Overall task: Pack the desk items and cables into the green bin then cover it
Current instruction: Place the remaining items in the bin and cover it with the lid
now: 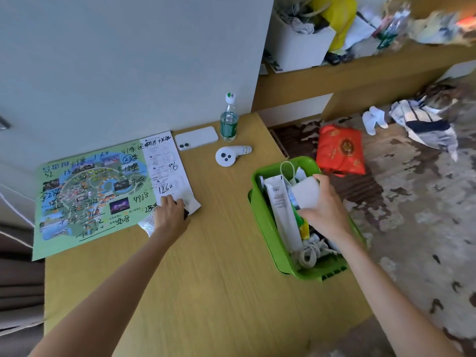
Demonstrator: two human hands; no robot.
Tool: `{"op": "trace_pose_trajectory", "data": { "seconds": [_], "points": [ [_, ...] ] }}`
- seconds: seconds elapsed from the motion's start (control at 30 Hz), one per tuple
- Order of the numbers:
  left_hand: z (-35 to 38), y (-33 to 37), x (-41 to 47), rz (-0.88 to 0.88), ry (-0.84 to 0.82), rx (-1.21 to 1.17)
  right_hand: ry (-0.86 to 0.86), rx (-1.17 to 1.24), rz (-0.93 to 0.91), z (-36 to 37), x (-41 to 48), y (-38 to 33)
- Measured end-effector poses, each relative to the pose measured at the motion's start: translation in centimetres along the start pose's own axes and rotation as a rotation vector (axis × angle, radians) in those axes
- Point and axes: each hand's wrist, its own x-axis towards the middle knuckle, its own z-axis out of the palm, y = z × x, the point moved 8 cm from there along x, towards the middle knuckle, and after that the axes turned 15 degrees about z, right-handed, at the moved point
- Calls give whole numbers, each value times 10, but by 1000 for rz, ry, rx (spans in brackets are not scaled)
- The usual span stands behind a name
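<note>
While the right hand (323, 212) pinches a white rectangular block (306, 193) between thumb and fingers above the green plastic bin (264, 215), which sits at the wooden desk's (206, 253) three o'clock edge holding a white tube (280, 210) and coiled white cable (307, 256), the left hand (171, 212), at nine o'clock of the bin, curls round a small black object (185, 213) on a white printed slip (167, 171).

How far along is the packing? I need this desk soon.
Partly done: the green bin holds a tube and coiled cord. The right hand holds a white block over it; the left hand grips a small dark item. Phone, bottle, white gadget and map lie on the desk; bin uncovered.
</note>
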Motion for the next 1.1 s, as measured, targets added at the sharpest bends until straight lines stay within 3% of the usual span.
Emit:
{"op": "trace_pose_trajectory", "data": {
  "seconds": [0.1, 0.27, 0.5, 0.67, 0.77, 1.1],
  "points": [
    [-2, 14, -3, 37, -12, 122, 61, -127, -48, 10, -6, 2],
    [-1, 38, -9, 68, -81, 249, -29, -90, -27, 24, -8, 7],
    [-10, 27, -8, -24, 15, 145, -115, -309, -45, 29, -9, 20],
    [-2, 7, -12, -176, -10, -103, -52, -294, -126, 23, -10, 13],
    [0, 8, -15, -207, -9, -136, -11, -248, -176, 18, -11, 8],
    [-22, 37, -7, -88, -95, 219, 44, -215, -315, 3, -10, 2]
  ]
}}
